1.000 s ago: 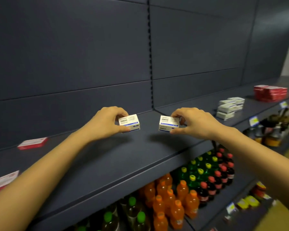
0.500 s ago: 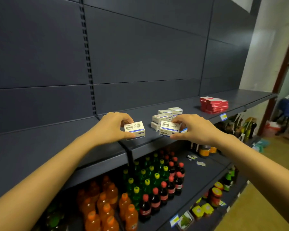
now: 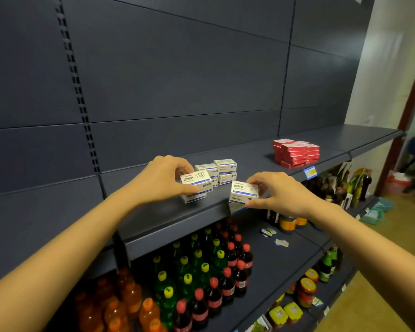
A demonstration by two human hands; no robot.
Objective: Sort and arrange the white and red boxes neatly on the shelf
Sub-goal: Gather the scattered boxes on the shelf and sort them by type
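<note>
While both bare arms reached over the dark shelf (image 3: 153,213), L hand (image 3: 161,179) gripped a white box (image 3: 196,181), thumb on its front, fingers curled over the back. It sat directly over a lower white box (image 3: 193,198) on the shelf; couldn't tell if the two touched. R hand (image 3: 282,191) pinched a second white box (image 3: 243,190) btwn thumb and fingertips at the shelf's front lip, label up; couldn't tell if it rested on the shelf. Just behind both, a small white stack (image 3: 225,167) stood two high. Well to the right on the same shelf, red boxes (image 3: 295,153) sat piled in neat cols, w/ a blue price tag (image 3: 310,172) on the edge below them. Shelf underneath held orange bottles (image 3: 132,305), green bottles (image 3: 187,267) and dark red-capped bottles (image 3: 228,281). Jars (image 3: 306,289) stood lower right.
</note>
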